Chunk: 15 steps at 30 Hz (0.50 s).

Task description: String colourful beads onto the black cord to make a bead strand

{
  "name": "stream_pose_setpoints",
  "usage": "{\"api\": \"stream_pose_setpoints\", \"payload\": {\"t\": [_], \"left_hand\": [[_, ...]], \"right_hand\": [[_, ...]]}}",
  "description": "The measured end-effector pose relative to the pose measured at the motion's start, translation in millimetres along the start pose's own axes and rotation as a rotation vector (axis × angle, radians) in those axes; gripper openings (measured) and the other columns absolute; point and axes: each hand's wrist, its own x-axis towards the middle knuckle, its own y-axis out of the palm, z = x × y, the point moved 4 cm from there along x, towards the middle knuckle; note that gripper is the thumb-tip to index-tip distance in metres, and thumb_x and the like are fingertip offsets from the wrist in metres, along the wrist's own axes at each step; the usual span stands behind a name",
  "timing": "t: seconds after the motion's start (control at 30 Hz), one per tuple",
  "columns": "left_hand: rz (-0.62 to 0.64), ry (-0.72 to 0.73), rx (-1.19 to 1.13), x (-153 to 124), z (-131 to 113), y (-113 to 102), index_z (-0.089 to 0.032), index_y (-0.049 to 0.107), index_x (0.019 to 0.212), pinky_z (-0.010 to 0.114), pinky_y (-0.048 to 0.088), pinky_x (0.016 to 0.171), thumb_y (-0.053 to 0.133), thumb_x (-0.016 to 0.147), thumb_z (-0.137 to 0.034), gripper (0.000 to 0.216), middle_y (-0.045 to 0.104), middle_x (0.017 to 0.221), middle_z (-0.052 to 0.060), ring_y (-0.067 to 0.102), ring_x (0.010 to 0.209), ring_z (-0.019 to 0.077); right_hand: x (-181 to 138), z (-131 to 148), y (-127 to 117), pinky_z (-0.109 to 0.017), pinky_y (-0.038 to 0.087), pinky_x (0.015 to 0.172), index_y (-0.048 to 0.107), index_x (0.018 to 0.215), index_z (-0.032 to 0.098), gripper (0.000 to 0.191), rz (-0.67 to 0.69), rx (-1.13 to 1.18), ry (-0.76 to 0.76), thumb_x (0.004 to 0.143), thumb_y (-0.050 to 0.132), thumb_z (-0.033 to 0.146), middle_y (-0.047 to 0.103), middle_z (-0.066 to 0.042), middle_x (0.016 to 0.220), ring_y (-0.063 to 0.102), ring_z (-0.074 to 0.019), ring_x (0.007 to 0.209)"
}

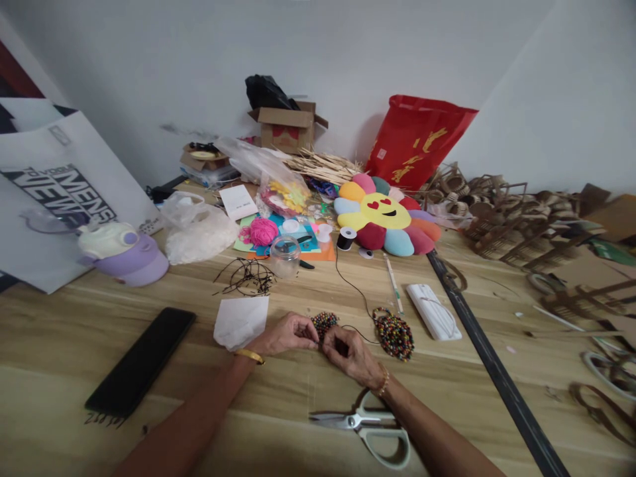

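Observation:
My left hand (285, 333) and my right hand (352, 355) meet over the wooden table (199, 397), fingers pinched together on a small beaded piece (324, 323) of many colours. A black thread (354, 286) runs from the hands up to a black spool (346, 238). Just right of my right hand lies a larger oval beaded piece (394, 333). A folded white paper (241, 321) sits beside my left hand. Scissors (365, 427) with pale handles lie under my right wrist.
A black phone (142, 360) lies at the left, a purple-and-white bottle (122, 253) behind it. A flower cushion (383, 215), pink yarn (263, 231), clear jar (285, 256), white case (433, 311), red bag (416, 139), boxes and woven strips crowd the back and right. A dark strip (489, 361) crosses the table.

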Motion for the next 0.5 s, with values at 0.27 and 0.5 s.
{"api": "stream_pose_setpoints", "payload": {"t": [0.27,0.5], "left_hand": [[-0.003,-0.007,0.030,-0.3,-1.0,1.4,-0.013,0.069,0.071,0.021,0.043,0.061,0.078,0.062,-0.033,0.024,0.067,0.066,0.001,0.058,0.062,0.0116],[-0.010,-0.003,0.041,0.0,1.0,1.3,-0.013,0.068,0.070,0.022,0.042,0.060,0.078,0.062,-0.033,0.024,0.065,0.064,0.000,0.056,0.061,0.0122]], "right_hand": [[-0.3,-2.4,1.2,-0.020,0.036,0.052,0.055,0.072,0.017,0.009,-0.001,0.012,0.005,0.080,0.054,0.018,0.053,0.002,0.063,0.046,-0.0104,0.056],[0.6,-3.2,2.8,-0.020,0.036,0.053,0.055,0.070,0.017,0.009,0.005,-0.008,-0.021,0.079,0.054,0.017,0.053,0.001,0.063,0.046,-0.0110,0.056]]}}
